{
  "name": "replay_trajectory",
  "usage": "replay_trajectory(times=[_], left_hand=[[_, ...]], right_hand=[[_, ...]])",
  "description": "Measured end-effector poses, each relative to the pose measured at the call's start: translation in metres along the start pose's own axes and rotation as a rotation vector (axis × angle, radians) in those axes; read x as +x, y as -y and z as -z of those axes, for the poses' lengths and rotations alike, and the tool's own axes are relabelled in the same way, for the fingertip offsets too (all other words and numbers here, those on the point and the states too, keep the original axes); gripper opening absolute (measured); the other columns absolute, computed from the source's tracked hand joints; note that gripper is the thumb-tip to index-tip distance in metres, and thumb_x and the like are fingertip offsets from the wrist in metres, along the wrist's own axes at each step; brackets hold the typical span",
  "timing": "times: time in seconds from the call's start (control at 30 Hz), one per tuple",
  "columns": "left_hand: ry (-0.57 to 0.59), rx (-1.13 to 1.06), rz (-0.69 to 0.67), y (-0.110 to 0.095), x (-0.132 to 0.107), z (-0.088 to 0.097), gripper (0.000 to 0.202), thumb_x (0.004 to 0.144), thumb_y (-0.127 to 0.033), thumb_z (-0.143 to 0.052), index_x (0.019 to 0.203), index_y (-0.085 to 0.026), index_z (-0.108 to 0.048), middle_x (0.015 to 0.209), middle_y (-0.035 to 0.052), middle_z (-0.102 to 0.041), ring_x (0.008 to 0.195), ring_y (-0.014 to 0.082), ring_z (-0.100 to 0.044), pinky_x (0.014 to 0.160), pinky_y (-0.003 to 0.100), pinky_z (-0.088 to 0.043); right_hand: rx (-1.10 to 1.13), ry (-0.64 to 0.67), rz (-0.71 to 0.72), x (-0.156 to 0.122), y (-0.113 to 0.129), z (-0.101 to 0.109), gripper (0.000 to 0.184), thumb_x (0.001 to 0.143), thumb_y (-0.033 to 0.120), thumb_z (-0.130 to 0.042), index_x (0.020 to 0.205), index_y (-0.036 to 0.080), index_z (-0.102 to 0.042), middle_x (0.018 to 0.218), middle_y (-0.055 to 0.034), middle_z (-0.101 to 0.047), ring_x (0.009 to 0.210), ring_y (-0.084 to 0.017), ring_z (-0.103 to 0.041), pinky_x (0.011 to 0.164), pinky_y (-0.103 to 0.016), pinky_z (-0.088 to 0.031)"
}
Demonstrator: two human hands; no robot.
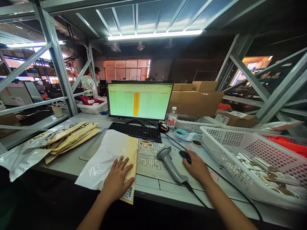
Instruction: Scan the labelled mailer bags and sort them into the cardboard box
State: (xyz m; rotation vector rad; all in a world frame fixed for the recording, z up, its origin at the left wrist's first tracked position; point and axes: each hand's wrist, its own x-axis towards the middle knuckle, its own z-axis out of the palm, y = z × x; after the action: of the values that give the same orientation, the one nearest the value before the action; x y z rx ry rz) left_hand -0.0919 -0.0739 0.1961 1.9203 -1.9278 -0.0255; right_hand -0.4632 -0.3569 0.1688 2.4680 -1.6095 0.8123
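Observation:
My left hand lies flat, fingers spread, on a white and yellow plastic mailing bag. A barcode label shows on the bag's lower corner, which hangs over the desk's front edge. My right hand rests curled over a black computer mouse on the printed desk mat. Between the two hands a grey barcode scanner lies on the mat, its cable running toward the front edge. Behind the bag stand a black keyboard and a lit monitor with a spreadsheet.
To the left, a stack of mailing bags overhangs the desk edge. On the right stands a white basket of small packs. A water bottle, a tape roll and cardboard boxes sit farther back. Metal posts frame the desk.

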Motion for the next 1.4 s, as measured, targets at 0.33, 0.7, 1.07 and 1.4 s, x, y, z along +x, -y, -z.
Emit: replay_trajectory(times=[0.33, 0.7, 1.07, 1.4], left_hand=[[-0.012, -0.010, -0.005, 0.0015, -0.0007, -0.0013, 0.051, 0.103, -0.051, -0.055, 0.151, -0.034, -0.057, 0.170, -0.0017, -0.037, 0.161, 0.0307, -0.024, 0.132, 0.059, -0.025], [-0.011, -0.011, -0.009, 0.0026, -0.0002, -0.0046, 0.051, 0.104, -0.049, -0.054, 0.152, -0.033, -0.056, 0.170, -0.0017, -0.036, 0.161, 0.0310, -0.023, 0.132, 0.060, -0.025], [-0.055, -0.008, -0.037, 0.0050, -0.0018, -0.0081, 0.049, 0.103, -0.046, -0.058, 0.150, -0.032, -0.058, 0.169, 0.0003, -0.039, 0.160, 0.0316, -0.026, 0.131, 0.060, -0.027], [-0.041, -0.023, -0.031, 0.0035, -0.0021, -0.0049, 0.049, 0.104, -0.048, -0.056, 0.150, -0.032, -0.057, 0.169, -0.0001, -0.037, 0.161, 0.0316, -0.025, 0.132, 0.060, -0.025]], right_hand=[[-0.031, 0.014, -0.041, 0.0000, -0.0029, -0.0023, 0.057, 0.097, 0.046, -0.037, 0.140, 0.017, -0.061, 0.144, -0.0136, -0.058, 0.118, -0.034, -0.062, 0.102, -0.049, -0.053], [-0.031, 0.005, -0.032, -0.0008, 0.0003, 0.0004, 0.055, 0.097, 0.044, -0.040, 0.140, 0.014, -0.060, 0.143, -0.0141, -0.059, 0.122, -0.031, -0.061, 0.106, -0.044, -0.052], [-0.067, 0.011, -0.063, -0.0017, 0.0017, -0.0018, 0.058, 0.098, 0.041, -0.043, 0.148, 0.015, -0.058, 0.152, -0.0145, -0.054, 0.130, -0.033, -0.058, 0.112, -0.047, -0.048], [-0.082, 0.026, -0.076, 0.0004, -0.0009, -0.0046, 0.063, 0.098, 0.045, -0.041, 0.152, 0.016, -0.055, 0.152, -0.0139, -0.053, 0.125, -0.034, -0.059, 0.107, -0.047, -0.051]])
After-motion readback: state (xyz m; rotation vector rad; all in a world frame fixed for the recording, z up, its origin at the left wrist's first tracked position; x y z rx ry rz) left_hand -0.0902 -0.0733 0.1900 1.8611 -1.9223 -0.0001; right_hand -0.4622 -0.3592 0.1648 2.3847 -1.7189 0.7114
